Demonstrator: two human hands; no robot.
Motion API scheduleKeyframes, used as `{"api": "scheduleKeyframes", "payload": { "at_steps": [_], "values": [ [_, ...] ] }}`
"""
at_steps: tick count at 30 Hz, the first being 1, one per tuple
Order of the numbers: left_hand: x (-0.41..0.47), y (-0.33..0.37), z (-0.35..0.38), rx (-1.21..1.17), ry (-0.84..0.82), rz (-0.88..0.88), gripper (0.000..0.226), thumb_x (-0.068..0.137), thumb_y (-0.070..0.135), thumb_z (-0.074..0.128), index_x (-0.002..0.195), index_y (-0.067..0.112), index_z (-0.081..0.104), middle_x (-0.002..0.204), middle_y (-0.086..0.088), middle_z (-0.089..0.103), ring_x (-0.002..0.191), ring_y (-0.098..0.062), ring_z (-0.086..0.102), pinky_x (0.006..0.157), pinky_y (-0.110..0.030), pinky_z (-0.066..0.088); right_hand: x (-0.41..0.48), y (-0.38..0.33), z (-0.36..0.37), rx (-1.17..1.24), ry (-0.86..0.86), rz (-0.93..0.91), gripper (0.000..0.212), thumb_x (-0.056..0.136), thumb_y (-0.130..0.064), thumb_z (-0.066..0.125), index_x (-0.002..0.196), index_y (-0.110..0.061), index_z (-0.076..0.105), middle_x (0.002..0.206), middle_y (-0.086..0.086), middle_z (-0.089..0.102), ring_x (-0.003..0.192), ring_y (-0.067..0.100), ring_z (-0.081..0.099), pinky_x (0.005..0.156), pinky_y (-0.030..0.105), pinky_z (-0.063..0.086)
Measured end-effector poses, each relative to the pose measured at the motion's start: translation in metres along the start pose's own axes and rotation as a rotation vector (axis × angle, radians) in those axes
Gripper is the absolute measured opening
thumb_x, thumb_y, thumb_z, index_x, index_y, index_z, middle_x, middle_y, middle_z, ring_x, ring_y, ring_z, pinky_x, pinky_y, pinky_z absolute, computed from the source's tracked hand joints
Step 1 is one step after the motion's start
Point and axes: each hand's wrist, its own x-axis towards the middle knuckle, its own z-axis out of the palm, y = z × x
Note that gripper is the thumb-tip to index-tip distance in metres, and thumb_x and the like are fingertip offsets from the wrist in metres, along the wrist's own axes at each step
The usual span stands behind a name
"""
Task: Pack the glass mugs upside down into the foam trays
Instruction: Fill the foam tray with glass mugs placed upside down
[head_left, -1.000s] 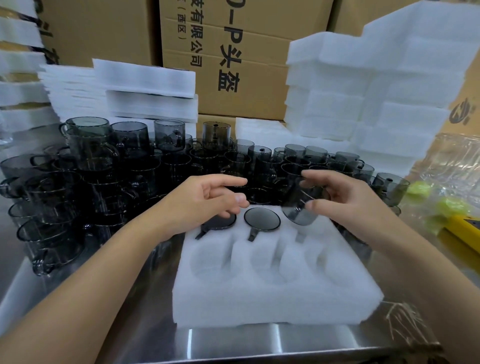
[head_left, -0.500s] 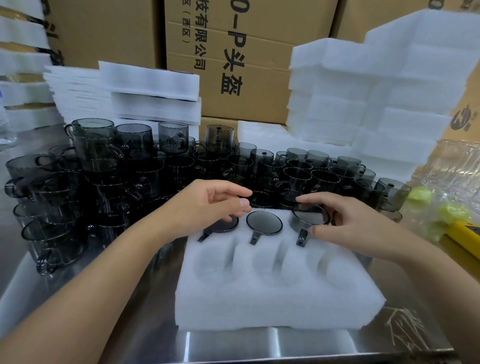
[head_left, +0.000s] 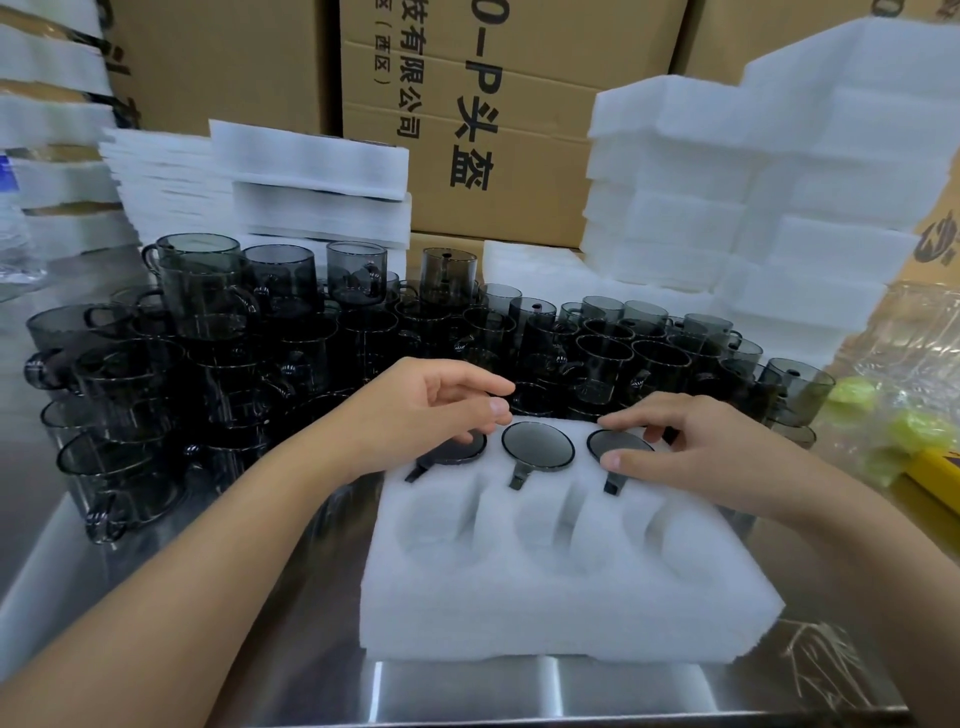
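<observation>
Grey smoked glass: three mugs sit upside down in the far row of the white foam tray (head_left: 545, 613), bases up, handles pointing toward the person. Left mug (head_left: 462, 451) is half hidden under the left hand; middle mug (head_left: 537, 446) is fully in view; right mug (head_left: 615, 441) is seated in the far-right pocket. Right hand (head_left: 711, 452) arches over the right mug, thumb on its near rim, fingertips on the far rim, pinching the base. Left hand (head_left: 421, 410) hovers above the left mug, fingers loosely curled, holding nothing; contact with the glass cannot be told. Near row of the tray shows three moulded pockets. Tray rests on the steel table (head_left: 467, 691). Directly behind it stands a dense crowd of loose mugs (head_left: 234, 364), upright, some stacked. Further back: piles of white foam (head_left: 753, 208) and brown cartons (head_left: 519, 130). Crumpled clear plastic (head_left: 909, 364) lies at far right.
</observation>
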Motion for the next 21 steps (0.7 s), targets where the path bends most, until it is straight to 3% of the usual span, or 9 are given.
{"api": "scheduleKeyframes", "payload": {
  "at_steps": [3,7,12,14,16,18,21],
  "values": [
    [0.0,-0.001,0.001,0.001,0.002,0.003,0.017,0.09,0.024,0.062,0.106,0.03,0.067,0.094,0.013,0.074,0.09,-0.002,0.069,0.07,-0.013,0.051,0.003,-0.002,-0.003,-0.123,-0.045,-0.007,0.043,0.074,-0.061,0.062,0.115,-0.046,0.061,0.093,-0.032,0.055,0.086,-0.02,0.045,0.069,0.001,0.033],
    [-0.001,0.0,0.001,0.011,0.006,0.004,0.017,0.088,0.029,0.065,0.105,0.032,0.068,0.094,0.014,0.074,0.091,0.0,0.068,0.073,-0.013,0.052,0.006,-0.013,-0.009,-0.257,-0.149,0.02,0.048,0.08,-0.06,0.056,0.123,-0.039,0.059,0.108,-0.03,0.051,0.093,-0.009,0.05,0.076,0.012,0.037],
    [-0.002,-0.001,0.001,0.036,0.011,0.006,0.017,0.088,0.03,0.066,0.104,0.034,0.068,0.094,0.013,0.074,0.091,-0.003,0.068,0.085,-0.022,0.054,0.016,-0.042,-0.019,-0.504,-0.288,0.082,0.034,0.084,-0.051,0.056,0.105,-0.029,0.07,0.112,-0.008,0.064,0.093,0.01,0.061,0.088,0.033,0.05],
    [-0.002,-0.002,0.002,0.045,0.02,0.01,0.016,0.087,0.031,0.067,0.102,0.037,0.069,0.094,0.012,0.074,0.092,-0.005,0.068,0.087,-0.026,0.055,0.024,-0.06,-0.018,-0.547,-0.202,0.051,0.034,0.084,-0.045,0.056,0.098,-0.017,0.07,0.105,0.001,0.07,0.094,0.019,0.064,0.084,0.037,0.053],
    [-0.002,-0.003,0.003,0.032,0.028,0.012,0.015,0.087,0.029,0.067,0.1,0.036,0.069,0.095,0.009,0.074,0.093,-0.01,0.068,0.087,-0.028,0.055,0.035,-0.079,-0.013,-0.5,0.014,-0.042,0.034,0.084,-0.04,0.056,0.1,-0.011,0.066,0.098,0.007,0.07,0.092,0.023,0.063,0.081,0.037,0.053],
    [-0.003,-0.002,0.003,0.021,0.03,0.015,0.015,0.088,0.026,0.067,0.099,0.036,0.069,0.095,0.009,0.074,0.093,-0.01,0.068,0.086,-0.026,0.054,0.051,-0.099,-0.007,-0.41,0.215,-0.165,0.028,0.087,-0.035,0.055,0.103,-0.015,0.067,0.094,-0.001,0.07,0.082,0.021,0.058,0.076,0.031,0.049],
    [-0.004,-0.001,0.004,0.026,0.034,0.019,0.016,0.088,0.024,0.067,0.097,0.036,0.069,0.095,0.009,0.074,0.086,-0.002,0.067,0.081,-0.018,0.052,0.082,-0.126,0.005,-0.285,0.279,-0.315,0.032,0.091,-0.026,0.055,0.123,-0.025,0.06,0.107,-0.004,0.058,0.089,0.011,0.048,0.076,0.023,0.034]
  ]
}}
